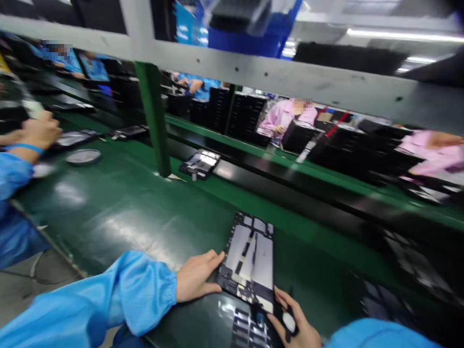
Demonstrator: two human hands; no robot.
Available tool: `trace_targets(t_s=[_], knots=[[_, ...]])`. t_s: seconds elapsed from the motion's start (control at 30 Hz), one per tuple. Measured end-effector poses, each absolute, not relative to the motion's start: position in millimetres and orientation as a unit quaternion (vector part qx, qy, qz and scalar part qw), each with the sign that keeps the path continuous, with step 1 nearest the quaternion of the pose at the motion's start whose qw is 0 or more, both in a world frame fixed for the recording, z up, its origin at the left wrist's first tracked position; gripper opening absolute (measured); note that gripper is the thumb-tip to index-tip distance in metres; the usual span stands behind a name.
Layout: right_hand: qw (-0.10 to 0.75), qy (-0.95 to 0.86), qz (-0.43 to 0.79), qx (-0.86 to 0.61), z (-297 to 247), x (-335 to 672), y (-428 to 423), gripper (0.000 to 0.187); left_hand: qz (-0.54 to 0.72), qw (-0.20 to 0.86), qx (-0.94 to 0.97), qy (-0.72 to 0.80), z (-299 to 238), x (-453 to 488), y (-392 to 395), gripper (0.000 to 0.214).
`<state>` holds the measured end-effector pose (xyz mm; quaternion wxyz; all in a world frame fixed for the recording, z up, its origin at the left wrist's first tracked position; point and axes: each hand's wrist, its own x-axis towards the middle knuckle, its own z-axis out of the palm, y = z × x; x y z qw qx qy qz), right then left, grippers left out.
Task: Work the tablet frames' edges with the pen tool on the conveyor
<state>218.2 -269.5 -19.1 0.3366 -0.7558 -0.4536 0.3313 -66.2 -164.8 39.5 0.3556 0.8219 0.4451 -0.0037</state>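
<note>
Nearest the lens, the right hand (pixel 293 328) sits at the bottom edge, fingers curled round a small dark object with a pale patch; what that object is cannot be told through the blur. Just above it lies an opened tablet (pixel 250 261), back cover off, flat on the green counter (pixel 119 208) with its pale inner plates and dark ribbon cable facing up. The left hand (pixel 197 278), fingers extended and unclenched, presses against the tablet's left edge, bracing it rather than gripping.

By the look of it, this is a positioning step: the unit is being squared up and held before work on its lower end. Any next move would seem to call for the left hand's steady hold and fine placement from the right. 1 more opened unit (pixel 200 163) lies farther up the counter, well apart.
</note>
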Motion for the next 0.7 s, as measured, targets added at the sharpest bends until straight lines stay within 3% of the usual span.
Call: trace_targets(t_s=[0.07, 0.2, 0.43, 0.7], knots=[[0.287, -0.459, 0.38, -0.75, -1, 224, -271, 0.067, -0.001, 0.361, 0.819, 0.445, 37, -68, -167, 0.085], [0.287, -0.483, 0.359, -0.745, 32, 225, -269, 0.067, 0.033, 0.372, 0.82, 0.433, 33, -73, -165, 0.073], [0.339, -0.586, 0.332, -0.657, 46, 176, -247, 0.028, 0.149, 0.414, 0.808, 0.392, 29, -50, -156, 0.02], [0.312, -0.608, 0.403, -0.609, 37, 153, -221, 0.029, 0.185, 0.473, 0.793, 0.336, 28, -45, -162, 0.021]])
